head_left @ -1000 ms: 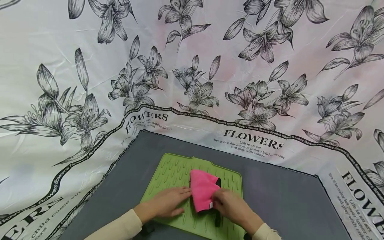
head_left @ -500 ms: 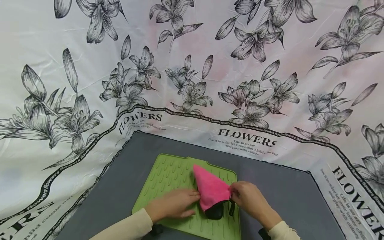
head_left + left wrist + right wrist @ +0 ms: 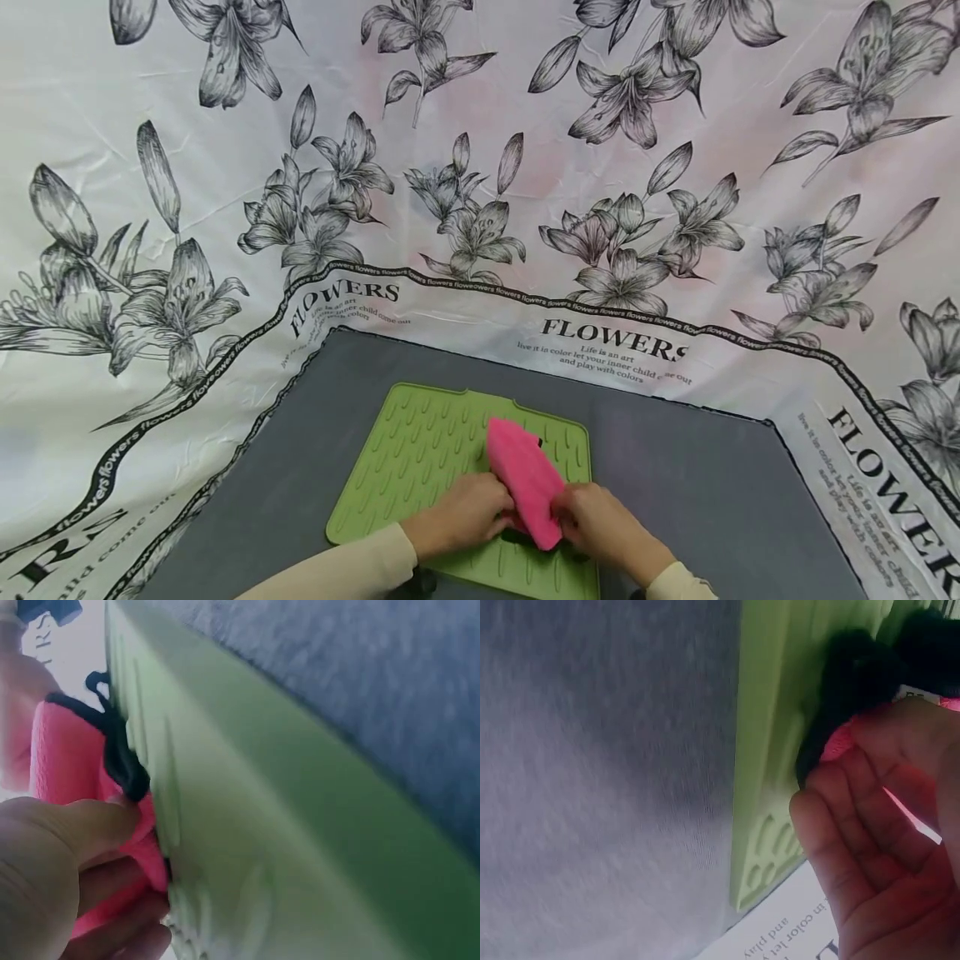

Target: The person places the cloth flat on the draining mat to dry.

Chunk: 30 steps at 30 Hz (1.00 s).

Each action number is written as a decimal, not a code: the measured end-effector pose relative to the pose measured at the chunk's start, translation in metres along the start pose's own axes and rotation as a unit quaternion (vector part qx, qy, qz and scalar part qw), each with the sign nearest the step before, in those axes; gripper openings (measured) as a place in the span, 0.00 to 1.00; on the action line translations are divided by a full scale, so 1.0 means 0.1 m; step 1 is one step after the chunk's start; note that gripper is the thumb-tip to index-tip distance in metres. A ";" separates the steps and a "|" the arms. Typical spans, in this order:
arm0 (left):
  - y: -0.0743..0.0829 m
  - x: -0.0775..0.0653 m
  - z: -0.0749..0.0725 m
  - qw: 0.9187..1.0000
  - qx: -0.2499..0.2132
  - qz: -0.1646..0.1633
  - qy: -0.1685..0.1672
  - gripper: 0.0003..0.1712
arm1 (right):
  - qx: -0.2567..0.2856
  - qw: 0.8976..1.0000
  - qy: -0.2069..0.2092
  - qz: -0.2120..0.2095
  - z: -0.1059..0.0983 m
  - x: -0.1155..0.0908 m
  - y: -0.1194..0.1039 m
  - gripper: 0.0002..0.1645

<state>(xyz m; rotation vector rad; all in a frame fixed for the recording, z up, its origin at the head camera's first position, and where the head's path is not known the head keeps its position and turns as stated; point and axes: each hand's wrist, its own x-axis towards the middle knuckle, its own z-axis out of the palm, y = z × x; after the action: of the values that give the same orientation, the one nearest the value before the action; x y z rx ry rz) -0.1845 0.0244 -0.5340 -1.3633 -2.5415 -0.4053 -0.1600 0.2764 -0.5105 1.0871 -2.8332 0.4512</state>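
Pink cloth (image 3: 525, 479) is bunched on or just above the ribbed green mat (image 3: 408, 458), between the two hands; the left hand (image 3: 465, 512) pinches one side between thumb and fingers, the right hand (image 3: 602, 521) the other, by the black trim (image 3: 855, 671); the folds hide its underside, and the lettering on a white tag (image 3: 922, 694) is blurred; the printed fabric (image 3: 510, 108) behind reads "FLOWERS" and "Life is an art", one word cut off at lower left.
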 end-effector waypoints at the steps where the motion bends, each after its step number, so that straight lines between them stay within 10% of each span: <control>1: -0.03 -0.01 -0.01 1.000 -0.009 -0.002 0.003 0.06 | -0.007 1.000 0.000 0.004 -0.01 0.01 0.01 0.19; 9: -0.46 -0.14 -0.46 0.995 -0.029 -0.070 0.070 0.06 | -0.053 0.996 0.043 0.055 -0.28 0.14 0.09 0.16; 14: -0.57 -0.20 -0.85 0.994 0.007 -0.056 0.094 0.08 | -0.050 0.995 0.070 0.042 -0.45 0.27 -0.05 0.18; 19: -0.52 -0.33 -0.97 1.000 0.016 -0.014 -0.008 0.15 | -0.037 0.999 0.037 0.015 -0.35 0.28 -0.25 0.17; 23: -0.44 -0.47 -0.86 0.992 -0.033 0.000 -0.124 0.24 | 0.027 0.997 -0.070 -0.011 -0.13 0.22 -0.42 0.16; 30: -0.46 -0.53 -0.77 0.985 -0.097 0.020 -0.140 0.19 | 0.089 0.983 -0.158 -0.024 0.03 0.21 -0.45 0.13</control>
<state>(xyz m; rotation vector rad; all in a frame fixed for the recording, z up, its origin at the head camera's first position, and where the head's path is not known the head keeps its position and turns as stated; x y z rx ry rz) -0.1892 -0.0673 -0.4854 -1.6437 -2.7507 -0.4964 -0.1458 0.2297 -0.4986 1.3700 -3.0749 0.5865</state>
